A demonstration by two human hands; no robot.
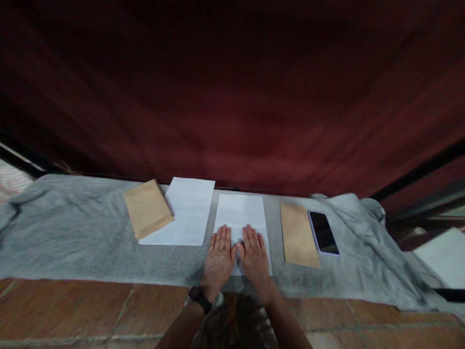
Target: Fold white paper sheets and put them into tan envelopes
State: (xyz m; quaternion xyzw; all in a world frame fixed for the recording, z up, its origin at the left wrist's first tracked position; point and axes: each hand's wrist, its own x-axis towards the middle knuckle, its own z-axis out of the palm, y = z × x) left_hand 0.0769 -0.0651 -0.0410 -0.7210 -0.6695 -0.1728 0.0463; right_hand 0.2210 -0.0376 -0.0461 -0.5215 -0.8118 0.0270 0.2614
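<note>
My left hand (219, 255) and my right hand (254, 253) lie side by side, palms down and fingers stretched flat, on the near half of a white sheet of paper (240, 211). The thumbs nearly touch at the sheet's middle. A dark watch sits on my left wrist. Neither hand holds anything. The sheet lies on a grey cloth (72, 232) spread over the surface.
Left of the sheet lies a stack of white paper (187, 213), with a pile of brown envelopes (147, 207) overlapping its left edge. To the right are a single brown envelope (298, 233) and a dark phone (323, 232). A dark red curtain (232, 97) hangs behind. Reddish tiles (72, 310) run along the near side.
</note>
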